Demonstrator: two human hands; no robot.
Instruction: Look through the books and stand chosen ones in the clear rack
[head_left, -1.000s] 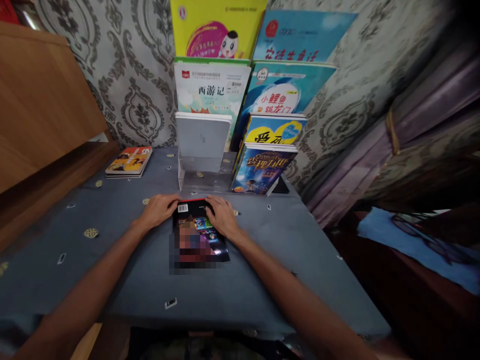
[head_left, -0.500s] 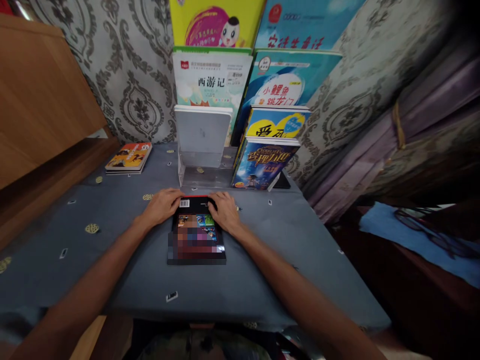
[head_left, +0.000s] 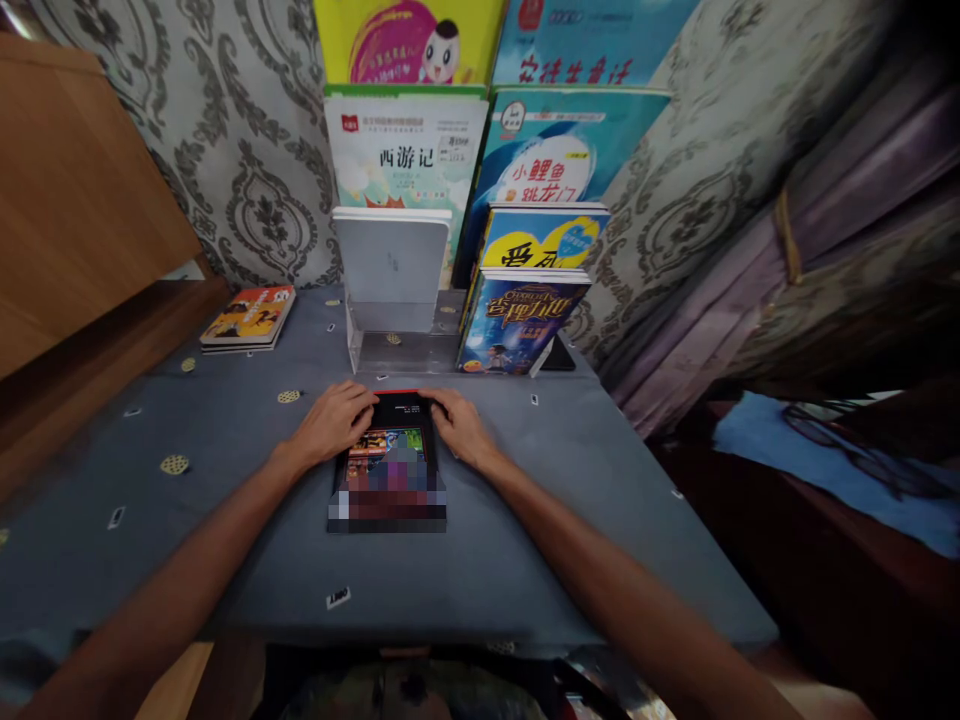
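Observation:
A dark book (head_left: 388, 465) with a red top edge lies on the cloth-covered table, colour pictures on the face turned up. Part of that face is blurred into blocks. My left hand (head_left: 339, 418) grips its far left corner, fingers curled over the cover. At the far right corner, my right hand (head_left: 456, 425) holds the edge with bent fingers. Just beyond the book stands a clear display rack (head_left: 405, 352). In its lower left slot is a plain grey-white book (head_left: 394, 270); a blue book (head_left: 517, 320) fills the lower right slot.
Higher tiers hold several upright books, including a pale green one (head_left: 405, 150) and a teal one (head_left: 570, 130). Small orange books (head_left: 251, 315) lie stacked at the back left beside a wooden cabinet (head_left: 90, 180). Glasses (head_left: 862, 440) rest on a blue cloth (head_left: 757, 440) off the table's right side.
My left hand has slid inward over the cover, hiding the barcode. My right hand has shifted outward to the corner, baring small print. The view has moved slightly.

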